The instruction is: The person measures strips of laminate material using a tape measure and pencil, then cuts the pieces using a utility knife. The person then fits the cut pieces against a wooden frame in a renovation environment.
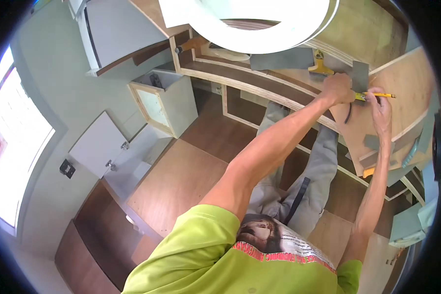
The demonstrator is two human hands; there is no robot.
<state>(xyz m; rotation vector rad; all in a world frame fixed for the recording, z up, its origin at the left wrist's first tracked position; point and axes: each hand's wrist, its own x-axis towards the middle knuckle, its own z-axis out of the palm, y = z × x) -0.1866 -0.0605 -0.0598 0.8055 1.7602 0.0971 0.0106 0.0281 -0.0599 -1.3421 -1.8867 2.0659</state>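
- Plywood panel (402, 93) lies flat across the cabinet frame (259, 88), so its face serves as a steady surface for marking.
- Left hand (337, 88) is closed on a metal square (360, 73), pressing it onto the panel, seemingly to give a straight edge.
- Right hand (381, 110) pinches a yellow pencil (377, 95), its tip right at the square's blade.
- A yellow clamp (320, 64) sits just beyond the left hand.
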